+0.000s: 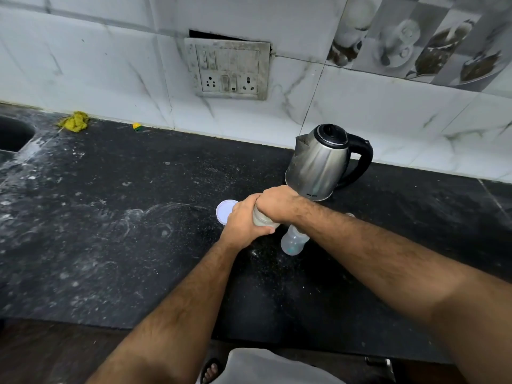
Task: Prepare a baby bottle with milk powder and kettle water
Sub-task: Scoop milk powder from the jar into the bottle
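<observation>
A clear jar (pixel 263 218) with pale contents stands on the black counter (pixel 124 217). My left hand (pixel 245 223) wraps its body from the left. My right hand (pixel 277 203) is clamped over its top, hiding the lid area. Just right of the jar, under my right forearm, stands a translucent baby bottle (pixel 294 241); its top is hidden by the arm. A steel kettle (pixel 318 164) with a black handle sits behind my hands, lid closed. A round white lid or cap (pixel 224 209) lies partly hidden behind my left hand.
A sink (pixel 13 137) is cut into the counter at far left. A yellow cloth (pixel 74 121) and a small yellow-green scrubber (pixel 136 126) lie along the tiled wall. A switch and socket panel (pixel 228 69) is on the wall. White powder dusts the counter.
</observation>
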